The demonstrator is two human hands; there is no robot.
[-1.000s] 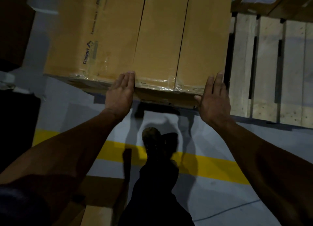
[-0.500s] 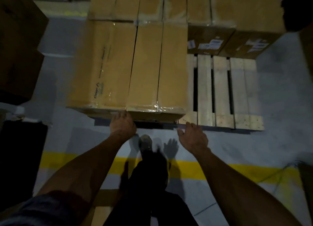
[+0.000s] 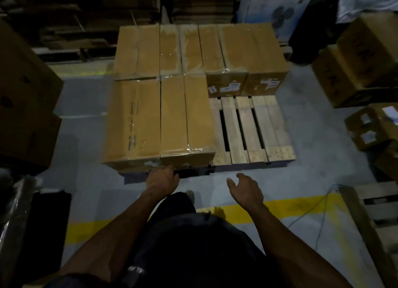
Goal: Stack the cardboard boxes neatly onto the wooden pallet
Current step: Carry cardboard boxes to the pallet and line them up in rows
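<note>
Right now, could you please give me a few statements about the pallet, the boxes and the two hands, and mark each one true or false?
1. The near right part of the wooden pallet is bare slats. True.
2. The right hand grips a box. False: it hangs over the floor with loosely curled fingers and holds nothing.
3. The left hand is at the near edge of the front cardboard boxes. True.
4. The back row of boxes lies on the floor beside the pallet. False: it stands at the pallet's far side, behind the front boxes.
5. A yellow floor line runs nearer to the person than the pallet. True.
</note>
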